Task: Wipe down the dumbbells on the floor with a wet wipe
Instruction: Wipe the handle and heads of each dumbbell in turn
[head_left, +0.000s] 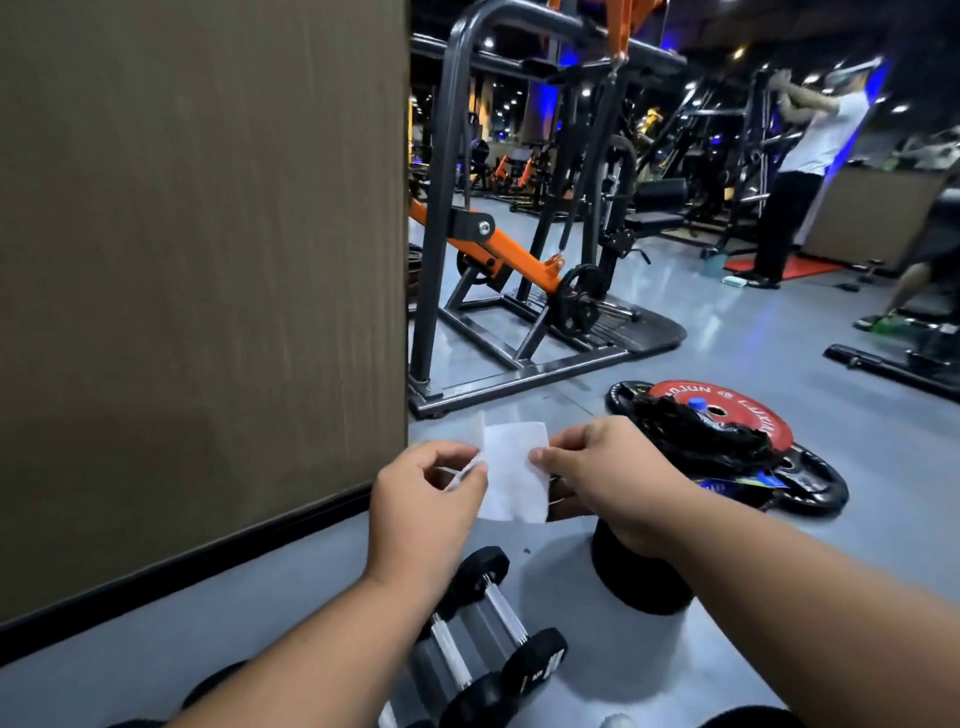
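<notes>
1. Nearest on the grey floor (675, 670) lie two black dumbbells (498, 639) with chrome handles, side by side beneath the left forearm; a larger black dumbbell head (639, 582) stands just under the right hand.
2. Above them, the left hand (415, 499) pinches one edge of a white wet wipe (514, 473) between thumb and curled fingers.
3. The right hand (613, 478) pinches the opposite edge, so the wipe hangs between both hands, clear of the dumbbells.
4. Beyond lies a red weight plate (748, 410) on black plates.
5. Farther back stands an orange-and-grey machine (519, 260).
6. A brown wall (197, 260) fills the left.
</notes>
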